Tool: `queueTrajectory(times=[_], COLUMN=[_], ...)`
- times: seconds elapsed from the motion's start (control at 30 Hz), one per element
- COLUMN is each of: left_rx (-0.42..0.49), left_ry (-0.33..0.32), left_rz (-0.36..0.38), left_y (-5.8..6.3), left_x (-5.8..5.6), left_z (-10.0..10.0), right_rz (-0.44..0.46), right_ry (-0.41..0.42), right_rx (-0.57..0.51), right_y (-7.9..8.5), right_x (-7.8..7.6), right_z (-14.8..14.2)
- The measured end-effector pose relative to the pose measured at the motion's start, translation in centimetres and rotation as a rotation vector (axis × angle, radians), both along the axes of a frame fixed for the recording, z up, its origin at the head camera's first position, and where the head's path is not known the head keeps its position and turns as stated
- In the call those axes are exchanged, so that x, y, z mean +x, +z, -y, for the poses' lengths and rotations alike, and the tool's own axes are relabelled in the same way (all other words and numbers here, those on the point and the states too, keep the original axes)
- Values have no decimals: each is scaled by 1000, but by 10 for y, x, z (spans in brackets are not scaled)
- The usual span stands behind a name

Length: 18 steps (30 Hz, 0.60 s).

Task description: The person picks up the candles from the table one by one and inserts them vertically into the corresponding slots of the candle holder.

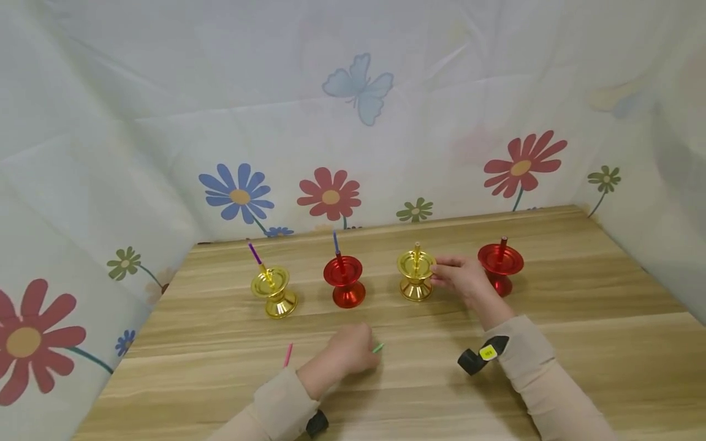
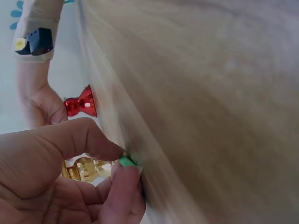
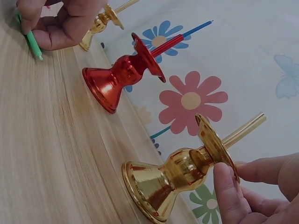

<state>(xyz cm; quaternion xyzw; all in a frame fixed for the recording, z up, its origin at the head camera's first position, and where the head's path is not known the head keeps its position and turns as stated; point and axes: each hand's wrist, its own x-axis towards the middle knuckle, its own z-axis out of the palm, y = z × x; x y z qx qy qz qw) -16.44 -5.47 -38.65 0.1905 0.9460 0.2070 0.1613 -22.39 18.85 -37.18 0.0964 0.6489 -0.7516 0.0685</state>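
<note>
My left hand (image 1: 349, 350) is low over the table and pinches a thin green candle (image 3: 32, 44) between thumb and fingers. In the left wrist view, only a short piece of this candle shows at the fingertips. My right hand (image 1: 462, 278) holds the dish rim of a gold candle holder (image 3: 161, 182) between thumb and fingers. That holder stands upright on the table, and its central tube holds no candle. Right of this hand is a red candle holder (image 1: 499, 283), also with a bare tube.
Farther left stand a red holder (image 1: 349, 295) bearing a blue candle (image 1: 336, 242) and a gold holder (image 1: 281, 304) bearing a tilted purple candle (image 1: 255, 253). A pink candle (image 1: 288, 354) lies beside my left forearm. A flowered cloth (image 1: 265, 128) hangs behind the wooden table (image 1: 419, 398).
</note>
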Motion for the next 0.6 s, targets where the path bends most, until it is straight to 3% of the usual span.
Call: queueTrajectory(times=[0.33,0.6], left_rx=[29,146], left_ry=[-65,6], left_rz=[-25,14], left_y=[2,0], left_x=[-3,-6], left_z=[3,6], right_rz=[-8,8], right_ry=[-17,-16], right_rx=[11,-12], right_y=[0,-2], right_x=[-2,-1], right_z=[0,1])
